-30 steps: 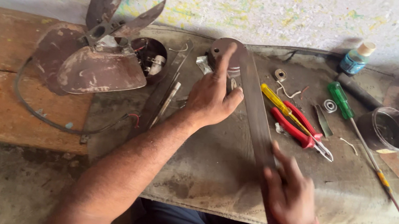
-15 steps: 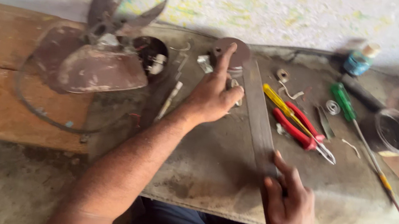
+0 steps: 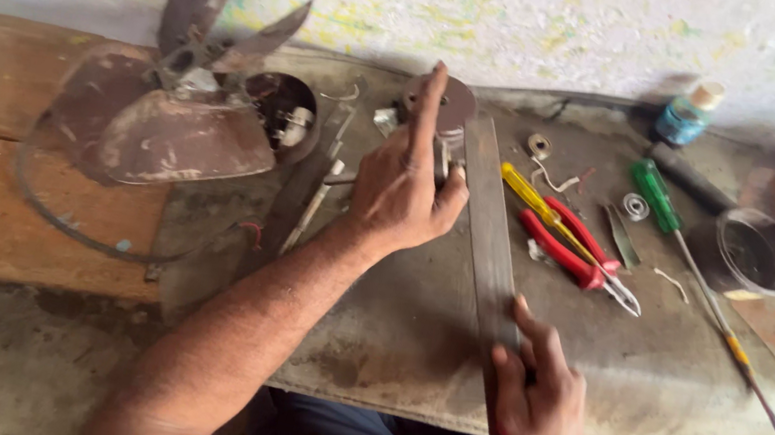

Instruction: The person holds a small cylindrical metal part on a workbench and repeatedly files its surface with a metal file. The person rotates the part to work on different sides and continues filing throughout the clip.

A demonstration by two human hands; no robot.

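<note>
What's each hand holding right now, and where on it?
The right hand grips the long flat metal bar at its near end. The left hand holds the small round metal part at the bar's far end.

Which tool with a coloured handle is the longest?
The green-handled screwdriver: its thin shaft stretches far past the red pliers and the short yellow-handled tool.

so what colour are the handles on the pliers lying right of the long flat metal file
Red, on the pliers; clearest in the head view, beside a yellow-handled screwdriver.
</note>
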